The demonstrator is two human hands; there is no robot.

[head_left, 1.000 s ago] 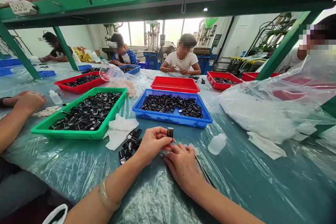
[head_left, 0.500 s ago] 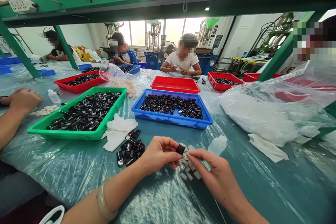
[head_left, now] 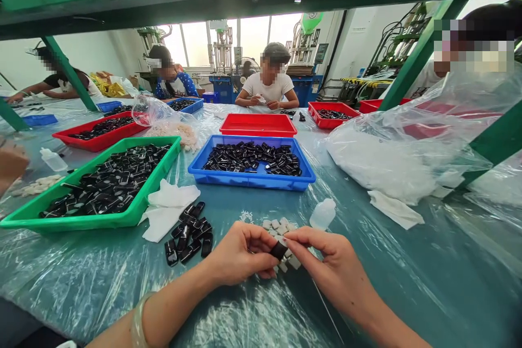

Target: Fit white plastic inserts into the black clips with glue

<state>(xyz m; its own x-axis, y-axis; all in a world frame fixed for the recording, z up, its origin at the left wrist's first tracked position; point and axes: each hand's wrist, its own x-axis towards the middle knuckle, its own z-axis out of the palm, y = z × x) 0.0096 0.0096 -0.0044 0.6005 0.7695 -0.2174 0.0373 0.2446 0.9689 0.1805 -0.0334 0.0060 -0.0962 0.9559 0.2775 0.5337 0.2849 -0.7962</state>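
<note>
My left hand [head_left: 244, 254] is closed, with a small glossy black plastic piece [head_left: 279, 250] pinched between thumb and fingers. From the other side, the fingertips of my right hand [head_left: 326, 258] are pressed together and meet the top edge of that piece. Whatever they pinch is too small or hidden to name. Under and behind both hands lies a loose group of small whitish blocks [head_left: 281, 224], partly covered by my fingers. A pile of similar black pieces [head_left: 190, 232] lies left of my left hand.
A blue tray [head_left: 249, 178] and a green tray [head_left: 101, 221] hold many black pieces. White cloth [head_left: 173, 198] lies between them and the pile. A small squeeze bottle [head_left: 323, 213] stands right of the blocks. Plastic bags [head_left: 379, 157] sit at right; co-workers sit around the table.
My right fingertips have come from over the whitish blocks to the edge of the black piece. The camera view has shifted, and the co-worker's hand at left is now partly out of frame.
</note>
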